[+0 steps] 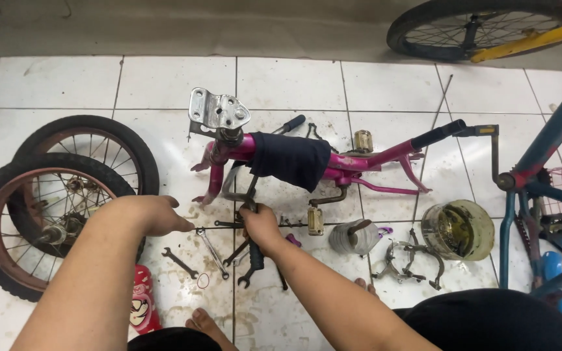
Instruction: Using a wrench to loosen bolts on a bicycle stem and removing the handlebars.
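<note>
A small pink bicycle frame (365, 162) lies upside down on the white tiled floor, with a dark cloth (291, 159) draped over its middle and a metal seat bracket (217, 109) at its left end. My right hand (261, 227) grips a dark tool handle (255, 255) just below the frame, among loose wrenches (213, 252). My left hand (157, 214) hovers to the left with its fingers loosely curled, holding nothing, near the two small wheels (47, 214).
Two small black-tyred wheels lie stacked at left. A round tin of dark grease (458, 229), a plastic jar (352, 237) and brake calipers (411, 263) sit at right. A blue bicycle (541, 188) stands at the right edge, a yellow-framed wheel (482, 29) at the top. My bare feet (206, 322) are below.
</note>
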